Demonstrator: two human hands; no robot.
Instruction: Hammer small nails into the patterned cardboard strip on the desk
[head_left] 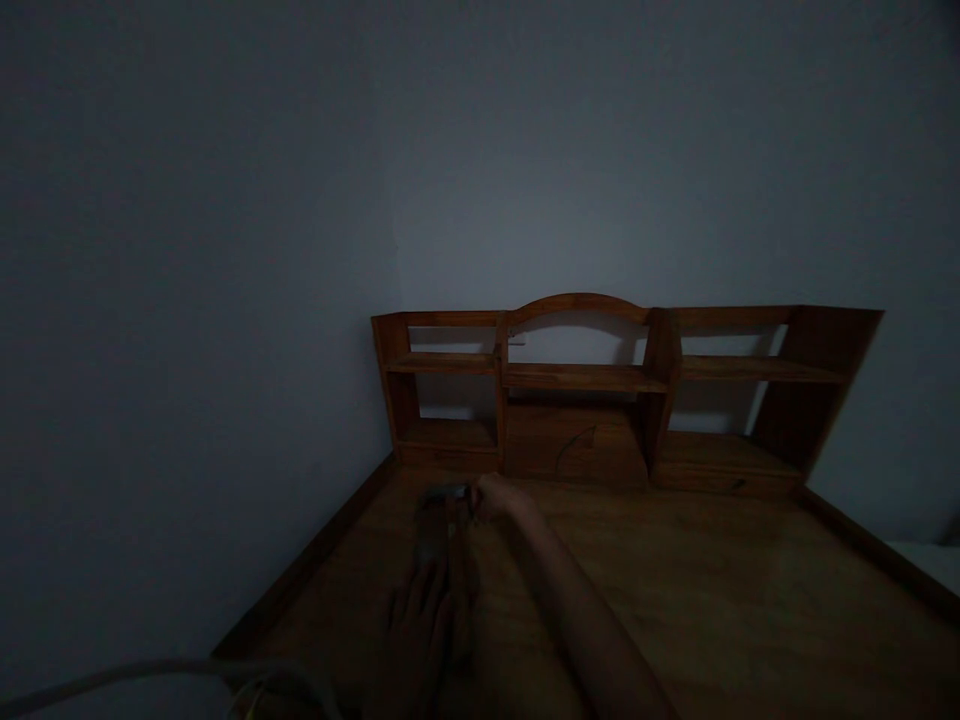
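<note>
A long, narrow dark object lies lengthwise on the wooden bed board or tabletop in front of me; its far end has a pale grey, shiny edge. Its kind is lost in the dim light and blur. My left hand rests on the near part of it, fingers stretched forward and slightly apart. At its far right end my right hand is closed, with the fingertips at a small dark part; whatever they pinch is too dark to name. A brown strip runs alongside, right of my left hand.
Across the back stands a wooden shelf unit with open compartments and a low drawer at right. A grey wall rises close on the left. A pale cable crosses the lower left corner. Wooden edges border the flat surface.
</note>
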